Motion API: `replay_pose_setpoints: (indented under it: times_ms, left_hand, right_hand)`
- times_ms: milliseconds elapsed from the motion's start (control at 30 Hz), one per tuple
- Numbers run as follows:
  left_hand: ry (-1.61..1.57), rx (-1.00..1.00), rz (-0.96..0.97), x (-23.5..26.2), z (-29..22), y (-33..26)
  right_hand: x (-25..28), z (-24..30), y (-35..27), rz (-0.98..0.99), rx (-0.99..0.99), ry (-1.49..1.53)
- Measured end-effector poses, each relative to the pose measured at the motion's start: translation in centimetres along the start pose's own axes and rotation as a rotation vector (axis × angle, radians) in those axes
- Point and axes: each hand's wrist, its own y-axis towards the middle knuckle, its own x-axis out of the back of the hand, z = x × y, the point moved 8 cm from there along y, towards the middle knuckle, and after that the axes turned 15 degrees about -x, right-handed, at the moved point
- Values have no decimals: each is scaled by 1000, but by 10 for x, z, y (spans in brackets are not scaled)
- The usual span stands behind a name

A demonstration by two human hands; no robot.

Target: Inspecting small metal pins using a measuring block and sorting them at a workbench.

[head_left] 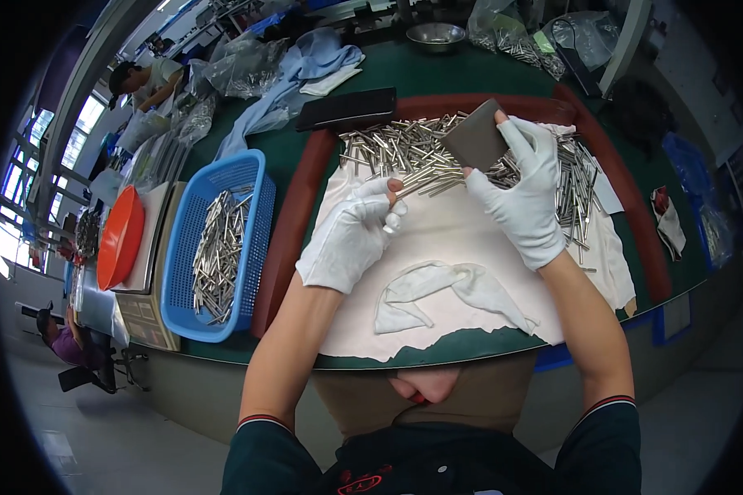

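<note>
Left hand [351, 235] on rod [421, 183]; block [475, 140] half-hidden by right hand [524, 194]

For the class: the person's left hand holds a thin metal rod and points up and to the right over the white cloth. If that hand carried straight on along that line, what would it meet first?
Most likely the pile of metal rods just past the left hand, or the dark grey block in the right hand, which sits close to the same line. Depth is unclear from this one view.

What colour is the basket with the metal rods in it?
Blue. The basket shows best in the head view, left of the left hand.
</note>
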Motion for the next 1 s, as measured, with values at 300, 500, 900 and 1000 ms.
replay_pose_setpoints:
  times_ms: [300, 500, 900, 1000]
  left_hand:
    - [57, -92, -98, 17, 4, 2]
    - [138, -49, -49, 16, 8, -4]
    - [222, -87, -63, 14, 7, -8]
    - [252, -61, -35, 10, 13, -11]
  right_hand:
    - [-28, 28, -24, 233, 159, -141]
    - [-31, 34, -25, 281, 202, -158]
    - [-30, 25, -24, 216, 135, -147]
    - [-28, 24, -21, 199, 106, -130]
